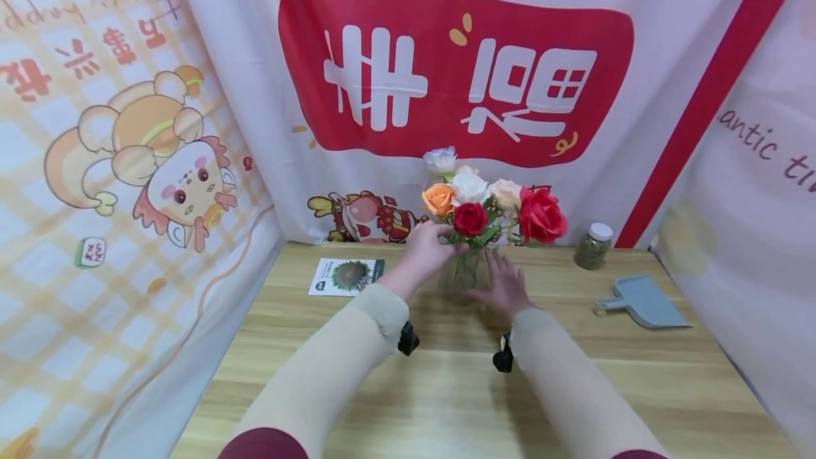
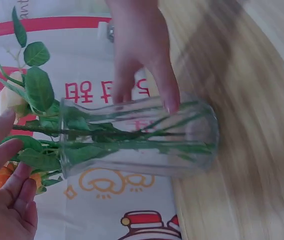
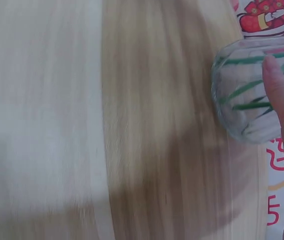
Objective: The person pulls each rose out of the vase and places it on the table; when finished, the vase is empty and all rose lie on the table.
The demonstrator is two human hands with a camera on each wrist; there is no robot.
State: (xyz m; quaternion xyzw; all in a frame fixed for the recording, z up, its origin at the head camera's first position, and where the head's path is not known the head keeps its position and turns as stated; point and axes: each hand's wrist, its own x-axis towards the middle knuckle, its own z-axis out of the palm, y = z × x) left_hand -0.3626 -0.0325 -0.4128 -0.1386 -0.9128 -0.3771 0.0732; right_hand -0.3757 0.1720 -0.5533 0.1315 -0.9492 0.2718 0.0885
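Note:
A clear glass vase (image 2: 196, 132) stands on the table, with green stems inside. Red, white, orange and pale roses (image 1: 470, 190) fan out above its rim. My left hand (image 1: 428, 253) is at the upper left of the vase, its loosely bent fingers (image 2: 24, 192) beside the leaves and the orange rose (image 1: 438, 199). On the other side my right hand (image 1: 503, 285) rests against the lower vase, fingers fairly straight and spread. Its thumb (image 3: 276, 85) lies along the glass near the base. The head view hides part of the vase behind both hands.
A card with a round green plant picture (image 1: 347, 276) lies on the table at left. Toward the back right stands a small white-lidded jar (image 1: 594, 246). A grey-blue dustpan (image 1: 647, 303) lies in front of it. Printed cloth (image 1: 455, 83) hangs behind the table (image 1: 440, 388).

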